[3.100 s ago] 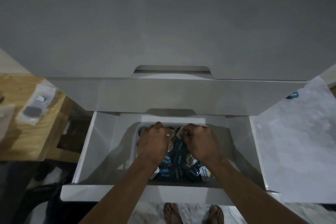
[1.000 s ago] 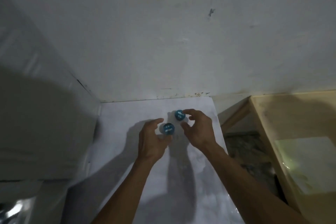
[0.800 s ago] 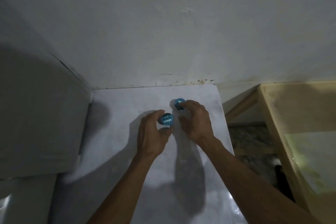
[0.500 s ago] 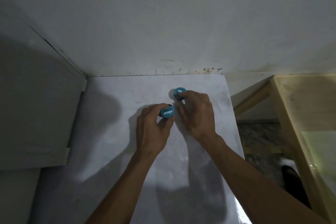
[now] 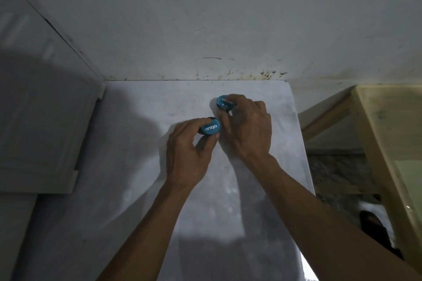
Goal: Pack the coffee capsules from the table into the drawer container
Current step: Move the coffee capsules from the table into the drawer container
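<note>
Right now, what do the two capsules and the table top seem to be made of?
Capsules, one gripped by the left hand at and one by the right hand at: dark bodies, probably plastic, with smooth blue lids printed in white, likely foil or film. Table: pale, mottled and slightly glossy, so marble or a laminate imitating it; I cannot tell which.

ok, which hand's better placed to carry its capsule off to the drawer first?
Left, marginally. The left hand already pinches the nearer capsule, which looks raised. The right hand grips the far capsule, apparently resting on the table.
</note>
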